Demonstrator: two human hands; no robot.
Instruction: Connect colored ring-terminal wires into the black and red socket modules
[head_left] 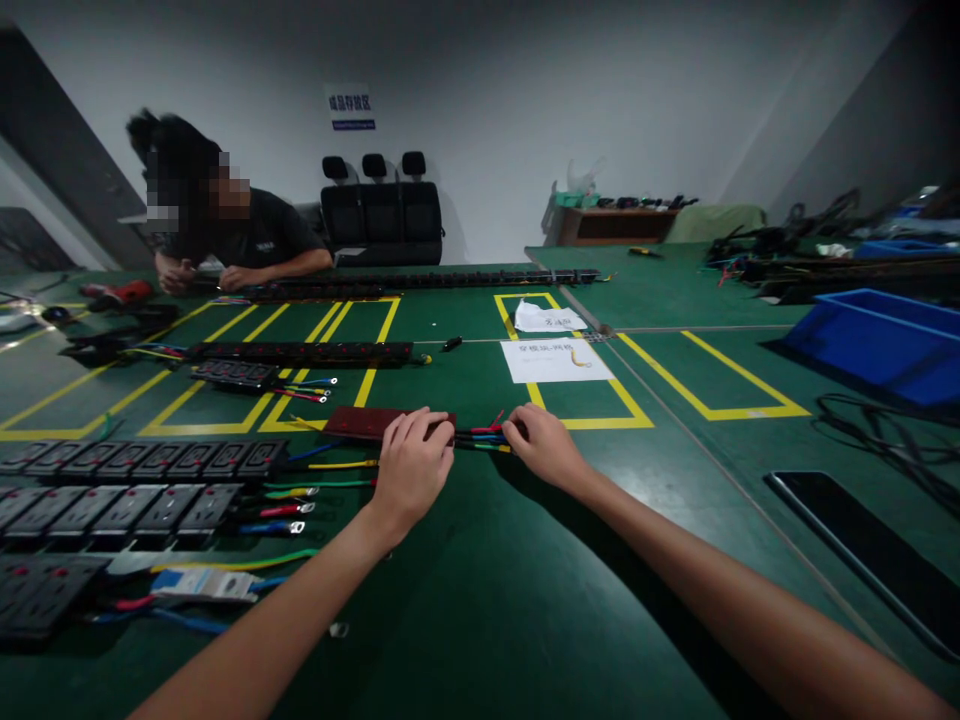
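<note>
A dark reddish-brown flat strip [352, 422] lies across the green table in front of me. My left hand [415, 455] is closed over its right end, fingers curled around the edges. From that end a bundle of red, blue and green-yellow wires [484, 437] runs to the right. My right hand [541, 445] pinches the far ends of these wires; its fingertips partly hide them. Left of my left hand are rows of black socket modules [180, 460] with coloured wires ending in ring terminals [298, 527].
Across the table a person [240, 235] leans over a long black strip [480, 280]. Paper sheets [555, 362] lie beyond my right hand. On the right are a blue bin [892, 345], black cables [885, 440] and a dark phone-like slab [862, 550]. Yellow tape [750, 413] marks the table.
</note>
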